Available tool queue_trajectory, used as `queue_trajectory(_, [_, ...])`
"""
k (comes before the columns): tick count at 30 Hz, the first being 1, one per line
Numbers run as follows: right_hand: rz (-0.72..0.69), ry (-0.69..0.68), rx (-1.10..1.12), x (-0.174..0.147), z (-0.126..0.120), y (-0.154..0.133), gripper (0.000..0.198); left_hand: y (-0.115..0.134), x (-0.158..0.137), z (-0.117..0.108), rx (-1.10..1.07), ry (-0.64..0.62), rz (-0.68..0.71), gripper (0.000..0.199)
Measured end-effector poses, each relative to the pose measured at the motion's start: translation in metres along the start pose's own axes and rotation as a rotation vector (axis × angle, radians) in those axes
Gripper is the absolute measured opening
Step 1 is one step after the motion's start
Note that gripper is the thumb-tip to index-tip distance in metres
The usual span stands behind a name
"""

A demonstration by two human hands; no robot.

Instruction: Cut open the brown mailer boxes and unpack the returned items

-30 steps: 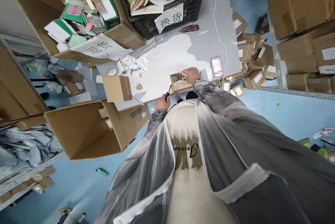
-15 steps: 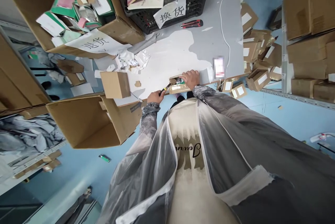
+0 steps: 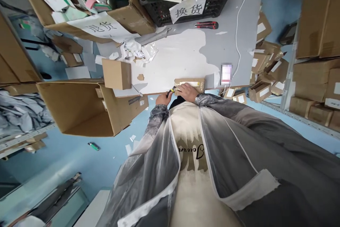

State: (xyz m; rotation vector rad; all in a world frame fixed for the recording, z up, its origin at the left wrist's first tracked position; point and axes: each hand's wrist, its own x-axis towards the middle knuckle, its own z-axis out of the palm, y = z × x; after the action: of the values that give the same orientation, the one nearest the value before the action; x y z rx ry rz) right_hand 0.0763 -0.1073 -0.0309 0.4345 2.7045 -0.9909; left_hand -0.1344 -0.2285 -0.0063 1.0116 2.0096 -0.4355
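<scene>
A small brown cardboard box (image 3: 201, 86), with shiny tape and a label strip on its upper face, sits at the table's front edge. My right hand (image 3: 188, 92) lies over its near side with curled fingers gripping it. To the left, my left hand (image 3: 162, 99) is closed round a black and yellow utility knife (image 3: 170, 92). The knife's tip points at the box's left end; whether it touches the cardboard I cannot tell. What the box holds is hidden.
A plain carton (image 3: 117, 74) and crumpled plastic (image 3: 140, 50) are on the table's left. Behind stand a black crate (image 3: 221, 5) of books and a filled carton (image 3: 138, 18). A red-black cutter (image 3: 206, 25) and blurred phone (image 3: 226, 73) lie right. A large open carton (image 3: 79, 108) stands below left.
The small box showed an opening with something green inside; now a taped, labelled face is up. My right hand has moved onto its near side. My view has shifted slightly.
</scene>
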Motion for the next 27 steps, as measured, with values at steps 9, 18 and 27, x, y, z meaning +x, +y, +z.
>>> queue_trajectory(9, [0.374,0.076,-0.106,-0.008,0.023,-0.015,0.079,0.018,0.011,-0.013,-0.066,0.073,0.007,0.062])
queue_trajectory(18, [0.455,-0.018,-0.082,0.013,0.002,0.001,0.052,-0.029,0.022,-0.010,-0.098,0.038,0.183,0.060])
queue_trajectory(27, [0.498,-0.006,-0.123,0.019,-0.003,0.005,0.054,-0.035,0.013,-0.018,0.076,0.047,0.260,0.068])
